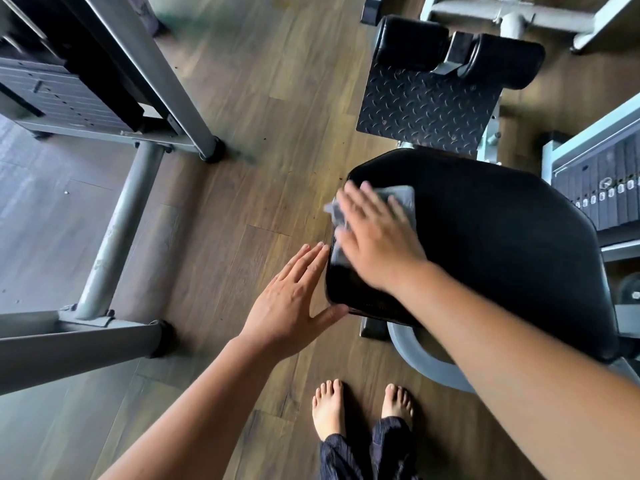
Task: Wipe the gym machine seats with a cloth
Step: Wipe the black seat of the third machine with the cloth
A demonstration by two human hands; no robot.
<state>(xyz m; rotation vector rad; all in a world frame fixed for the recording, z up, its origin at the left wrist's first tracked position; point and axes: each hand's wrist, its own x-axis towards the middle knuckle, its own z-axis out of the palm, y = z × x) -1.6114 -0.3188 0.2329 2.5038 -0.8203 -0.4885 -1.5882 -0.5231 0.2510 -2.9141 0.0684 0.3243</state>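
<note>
A black padded gym machine seat (491,237) fills the right half of the view. My right hand (377,237) lies flat on a grey cloth (401,199) at the seat's left part, fingers straight and blurred, pressing the cloth onto the pad. Beside the seat's left edge my left hand (294,299) is held flat with fingers straight. Its thumb touches the seat's front left corner. It holds nothing.
A black tread footplate (426,105) and two black roller pads (412,41) lie beyond the seat. Weight stacks stand at right (602,188) and top left (65,95). Grey machine frame tubes (117,230) cross the wood floor at left. My bare feet (360,407) stand below.
</note>
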